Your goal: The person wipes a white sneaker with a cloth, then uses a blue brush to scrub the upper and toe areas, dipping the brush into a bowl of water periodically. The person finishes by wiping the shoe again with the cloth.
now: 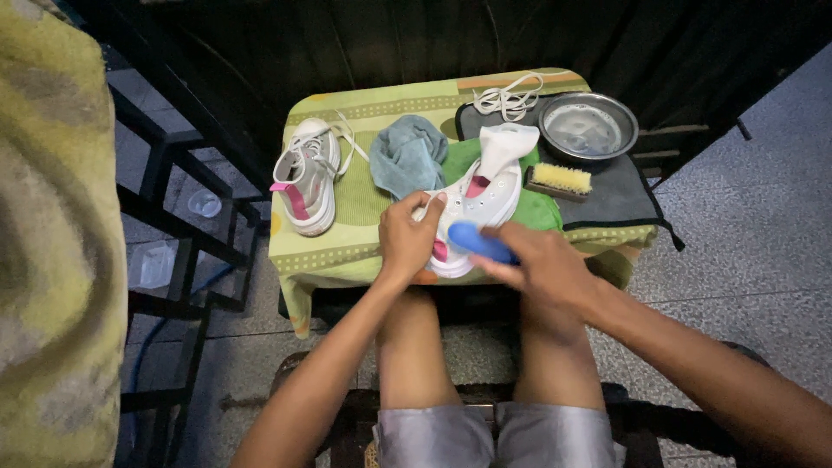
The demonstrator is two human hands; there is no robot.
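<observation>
A white sneaker (485, 195) with pink trim lies on a green cloth (542, 211) at the table's front edge, its tongue pulled up. My left hand (406, 238) grips its near side at the heel. My right hand (542, 264) holds a blue brush (475, 240) pressed against the shoe's side. A second white and pink sneaker (305, 173), laced, rests on the table's left part.
A yellow-bristled scrub brush (560, 180), a metal bowl of water (588, 127), loose white laces (507, 97) and a crumpled blue-grey towel (407, 154) sit on the small table (364, 108) with its green cover. A dark metal rack (169, 217) stands at left.
</observation>
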